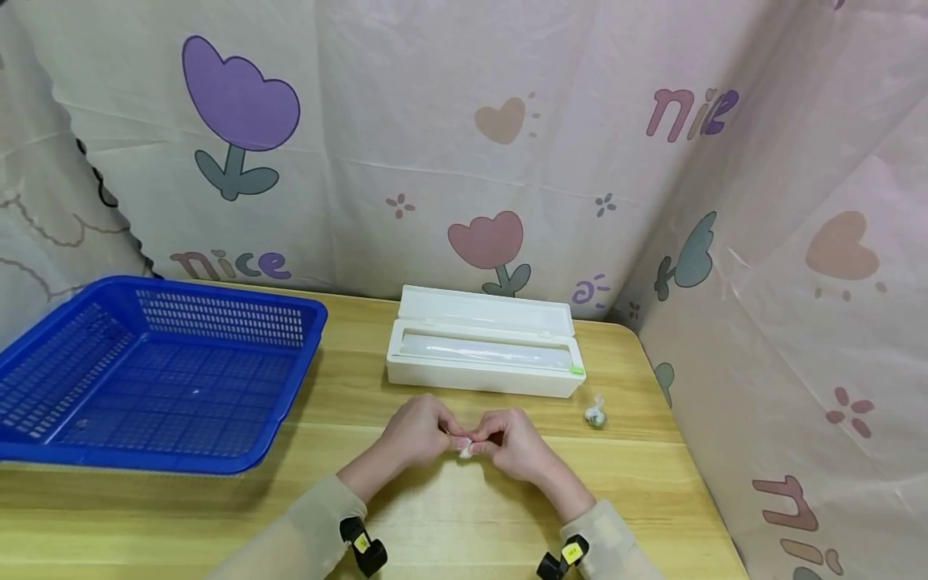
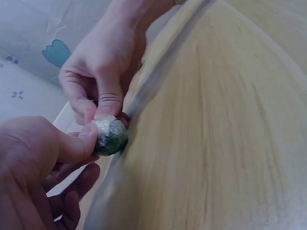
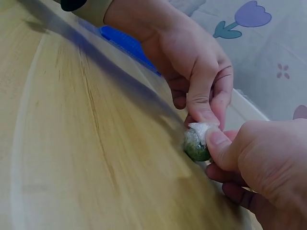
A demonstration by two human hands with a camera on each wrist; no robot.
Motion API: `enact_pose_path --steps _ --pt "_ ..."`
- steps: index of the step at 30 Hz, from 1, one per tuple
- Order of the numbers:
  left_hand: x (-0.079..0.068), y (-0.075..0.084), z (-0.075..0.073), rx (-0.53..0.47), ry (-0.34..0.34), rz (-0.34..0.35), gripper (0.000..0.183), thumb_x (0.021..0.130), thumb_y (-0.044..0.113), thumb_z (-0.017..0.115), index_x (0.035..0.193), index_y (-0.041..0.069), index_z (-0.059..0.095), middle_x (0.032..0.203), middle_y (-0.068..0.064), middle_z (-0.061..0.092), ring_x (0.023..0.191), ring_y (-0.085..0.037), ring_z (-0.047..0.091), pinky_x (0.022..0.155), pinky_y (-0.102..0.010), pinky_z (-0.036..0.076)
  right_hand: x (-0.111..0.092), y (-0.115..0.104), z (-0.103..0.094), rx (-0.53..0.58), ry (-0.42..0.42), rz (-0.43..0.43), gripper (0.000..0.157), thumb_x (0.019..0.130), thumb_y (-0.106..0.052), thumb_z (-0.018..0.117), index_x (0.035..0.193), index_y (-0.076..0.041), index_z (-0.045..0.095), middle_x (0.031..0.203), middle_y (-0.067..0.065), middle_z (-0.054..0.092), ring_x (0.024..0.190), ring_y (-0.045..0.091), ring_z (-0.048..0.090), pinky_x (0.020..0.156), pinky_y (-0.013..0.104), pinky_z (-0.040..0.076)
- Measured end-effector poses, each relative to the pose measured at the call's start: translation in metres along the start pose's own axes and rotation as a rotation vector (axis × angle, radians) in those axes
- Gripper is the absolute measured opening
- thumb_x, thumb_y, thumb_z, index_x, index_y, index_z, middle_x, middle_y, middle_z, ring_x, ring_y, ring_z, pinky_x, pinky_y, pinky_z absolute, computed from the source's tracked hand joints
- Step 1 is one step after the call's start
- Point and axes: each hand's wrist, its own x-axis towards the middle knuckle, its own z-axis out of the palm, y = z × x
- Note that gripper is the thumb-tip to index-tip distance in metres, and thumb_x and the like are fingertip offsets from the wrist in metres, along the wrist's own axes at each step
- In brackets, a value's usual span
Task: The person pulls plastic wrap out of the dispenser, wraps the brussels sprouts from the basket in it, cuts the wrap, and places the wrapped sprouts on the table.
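A small round green thing in clear plastic wrap is held just over the wooden table between both hands. My left hand pinches the wrap from the left with thumb and fingertips. From the other side my right hand pinches the same bunched, whitish wrap, the fingertips of both hands nearly meeting. The green underside of the wrapped thing shows in the right wrist view, while fingers cover part of its top. What the green thing is, I cannot tell.
Behind the hands stands a white box, lid raised, with a roll of clear film inside. A similar small wrapped bundle lies to its right. A large blue plastic basket occupies the table's left side. Patterned cloth hangs behind and right.
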Motion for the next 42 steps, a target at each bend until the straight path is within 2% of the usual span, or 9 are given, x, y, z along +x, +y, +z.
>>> enact_pose_path --steps 3,6,13,16,22,28,35,42 --pt "-0.001 -0.003 -0.001 -0.045 -0.038 -0.017 0.011 0.081 0.02 0.093 0.086 0.019 0.083 0.084 0.012 0.075 0.078 -0.009 0.066 0.074 -0.037 0.056 -0.003 0.001 0.002 0.027 -0.002 0.018 0.012 0.087 0.001 0.085 0.094 -0.009 0.083 0.085 -0.003 0.074 0.076 0.01 0.065 0.068 0.026 0.054" --pt "-0.004 -0.003 -0.001 -0.067 -0.088 -0.043 0.016 0.083 0.024 0.092 0.092 0.018 0.08 0.088 0.011 0.075 0.082 -0.01 0.067 0.08 -0.04 0.057 -0.007 0.002 0.003 0.054 -0.013 0.047 0.013 0.086 -0.002 0.087 0.096 -0.007 0.08 0.086 -0.001 0.073 0.077 0.012 0.066 0.069 0.028 0.057" --pt "-0.008 0.001 -0.002 -0.099 -0.153 -0.011 0.011 0.088 0.019 0.089 0.096 0.015 0.082 0.084 0.012 0.075 0.078 -0.009 0.067 0.075 -0.034 0.056 -0.007 0.0 0.0 0.058 -0.043 0.097 0.025 0.086 -0.005 0.089 0.105 -0.008 0.074 0.092 -0.001 0.073 0.083 0.016 0.069 0.075 0.031 0.06" --pt "-0.008 0.001 -0.002 -0.086 -0.131 0.02 0.013 0.087 0.02 0.089 0.097 0.016 0.082 0.083 0.014 0.073 0.077 -0.007 0.067 0.073 -0.032 0.056 -0.007 -0.001 -0.001 0.035 -0.056 0.096 0.025 0.087 -0.009 0.088 0.108 -0.009 0.075 0.093 -0.003 0.072 0.083 0.015 0.069 0.075 0.031 0.06" --pt "-0.007 -0.003 -0.004 -0.037 -0.035 0.069 0.019 0.082 0.029 0.093 0.097 0.023 0.083 0.092 0.015 0.075 0.08 -0.006 0.07 0.072 -0.033 0.057 -0.004 -0.002 -0.002 0.019 -0.052 0.08 0.02 0.091 -0.012 0.086 0.109 -0.012 0.076 0.093 -0.003 0.073 0.083 0.016 0.068 0.073 0.031 0.058" --pt "-0.009 -0.004 -0.001 0.024 0.035 0.112 0.018 0.08 0.026 0.095 0.087 0.029 0.079 0.091 0.019 0.071 0.08 -0.006 0.067 0.072 -0.033 0.055 -0.003 0.0 -0.002 0.021 -0.042 0.046 0.023 0.092 -0.012 0.085 0.111 -0.013 0.072 0.096 -0.002 0.074 0.085 0.016 0.069 0.075 0.032 0.059" --pt "-0.013 -0.005 0.001 0.062 0.027 0.165 0.024 0.08 0.031 0.095 0.075 0.032 0.072 0.089 0.023 0.063 0.082 -0.005 0.062 0.075 -0.03 0.052 -0.007 0.002 0.0 0.048 -0.04 -0.003 0.02 0.097 -0.022 0.081 0.112 -0.012 0.073 0.096 -0.002 0.073 0.086 0.017 0.069 0.075 0.034 0.059" --pt "-0.018 -0.009 0.0 0.037 -0.015 0.185 0.024 0.078 0.026 0.096 0.073 0.031 0.074 0.091 0.021 0.065 0.082 -0.008 0.064 0.075 -0.028 0.053 -0.008 -0.001 0.005 0.027 -0.053 -0.002 0.032 0.093 -0.022 0.085 0.119 -0.008 0.073 0.103 -0.002 0.073 0.092 0.017 0.069 0.084 0.035 0.059"
